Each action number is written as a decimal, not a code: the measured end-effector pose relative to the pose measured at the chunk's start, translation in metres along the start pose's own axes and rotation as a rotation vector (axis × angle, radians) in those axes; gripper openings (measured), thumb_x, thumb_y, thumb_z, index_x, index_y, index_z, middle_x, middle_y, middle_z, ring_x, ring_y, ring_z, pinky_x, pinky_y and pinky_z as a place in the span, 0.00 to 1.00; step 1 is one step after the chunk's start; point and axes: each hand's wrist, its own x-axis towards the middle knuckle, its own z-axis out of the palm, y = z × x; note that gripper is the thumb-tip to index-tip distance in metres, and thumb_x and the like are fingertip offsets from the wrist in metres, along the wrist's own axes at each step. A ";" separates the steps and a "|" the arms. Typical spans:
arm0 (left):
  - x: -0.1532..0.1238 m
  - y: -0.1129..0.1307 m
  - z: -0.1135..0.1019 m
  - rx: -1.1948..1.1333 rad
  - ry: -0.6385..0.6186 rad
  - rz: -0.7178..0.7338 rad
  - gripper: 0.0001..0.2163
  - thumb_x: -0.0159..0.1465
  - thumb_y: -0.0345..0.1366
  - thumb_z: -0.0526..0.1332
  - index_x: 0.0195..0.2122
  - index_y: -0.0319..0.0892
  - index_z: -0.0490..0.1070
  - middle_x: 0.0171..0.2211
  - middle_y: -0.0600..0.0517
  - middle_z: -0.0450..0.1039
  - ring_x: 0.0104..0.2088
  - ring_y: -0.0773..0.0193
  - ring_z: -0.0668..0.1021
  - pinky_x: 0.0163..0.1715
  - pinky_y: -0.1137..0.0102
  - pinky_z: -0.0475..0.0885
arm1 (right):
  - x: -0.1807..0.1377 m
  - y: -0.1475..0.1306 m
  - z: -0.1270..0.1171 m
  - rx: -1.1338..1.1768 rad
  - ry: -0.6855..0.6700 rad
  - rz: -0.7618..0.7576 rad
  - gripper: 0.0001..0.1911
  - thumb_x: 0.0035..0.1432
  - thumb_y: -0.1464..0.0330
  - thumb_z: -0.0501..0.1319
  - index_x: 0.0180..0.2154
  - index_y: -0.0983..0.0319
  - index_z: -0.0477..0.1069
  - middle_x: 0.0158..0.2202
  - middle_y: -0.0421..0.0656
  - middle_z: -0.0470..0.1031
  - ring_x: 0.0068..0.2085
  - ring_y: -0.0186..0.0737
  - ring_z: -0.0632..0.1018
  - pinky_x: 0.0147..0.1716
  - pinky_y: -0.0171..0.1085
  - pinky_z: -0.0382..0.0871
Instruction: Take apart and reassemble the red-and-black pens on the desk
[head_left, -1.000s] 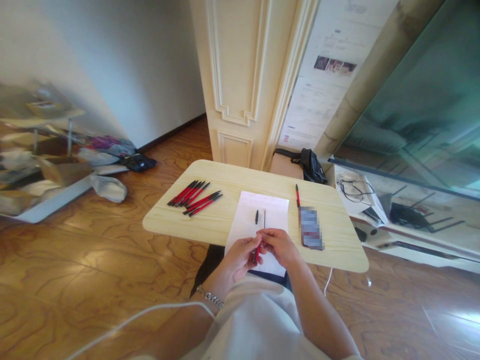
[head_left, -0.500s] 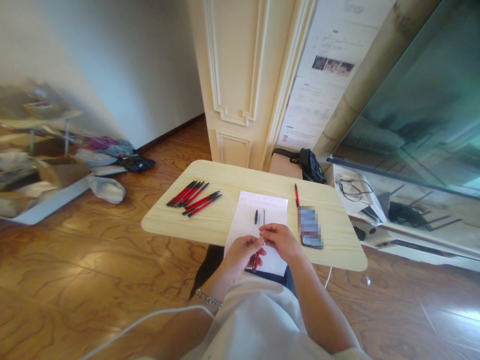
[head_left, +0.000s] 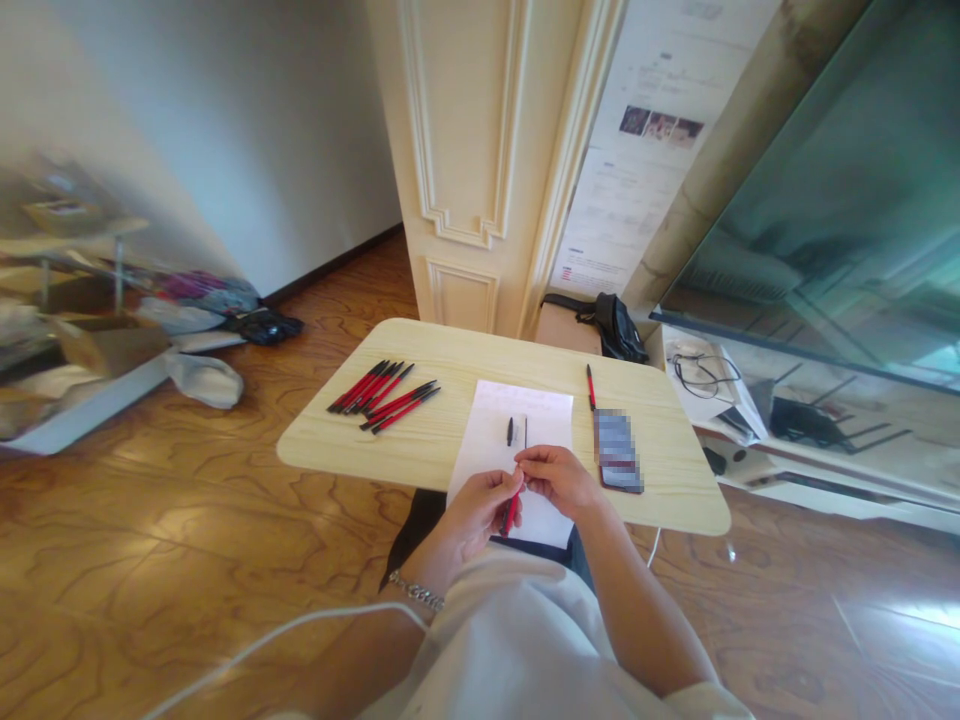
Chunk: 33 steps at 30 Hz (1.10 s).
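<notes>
Both hands pinch a thin red pen [head_left: 512, 511].
Left hand [head_left: 472, 515] and right hand [head_left: 555, 478] grip it over paper [head_left: 541, 420] on a pale wooden table [head_left: 420, 350]; wood floor below.

glossy wood floor [head_left: 150, 520] fills the lower frame. a cream panelled door [head_left: 480, 150] stands top centre, a grey wall [head_left: 247, 130] upper left.

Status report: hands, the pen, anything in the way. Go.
Both hands shut on red pen: left hand low, right hand at top end. Held over paper. On it: small black piece, thin rod. Nothing blocks the hands.
</notes>
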 end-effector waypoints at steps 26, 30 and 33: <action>0.008 0.009 -0.004 0.100 0.174 0.194 0.15 0.52 0.47 0.67 0.27 0.39 0.68 0.26 0.51 0.74 0.27 0.65 0.75 0.30 0.71 0.70 | 0.032 -0.017 -0.021 -0.943 0.566 -0.395 0.11 0.57 0.64 0.55 0.36 0.61 0.74 0.32 0.43 0.77 0.33 0.38 0.75 0.35 0.35 0.65; 0.014 0.012 -0.003 0.218 0.284 0.375 0.13 0.52 0.45 0.67 0.27 0.39 0.71 0.23 0.54 0.72 0.25 0.68 0.72 0.27 0.74 0.67 | 0.005 -0.017 -0.006 -0.752 0.374 -0.395 0.12 0.56 0.61 0.58 0.36 0.62 0.74 0.30 0.43 0.76 0.31 0.37 0.75 0.32 0.35 0.66; 0.017 0.012 0.000 0.252 0.317 0.439 0.13 0.50 0.44 0.68 0.27 0.39 0.72 0.23 0.53 0.73 0.25 0.66 0.73 0.27 0.74 0.67 | -0.016 -0.013 0.010 -0.678 0.232 -0.373 0.11 0.54 0.61 0.61 0.36 0.61 0.73 0.32 0.43 0.77 0.33 0.37 0.75 0.30 0.34 0.66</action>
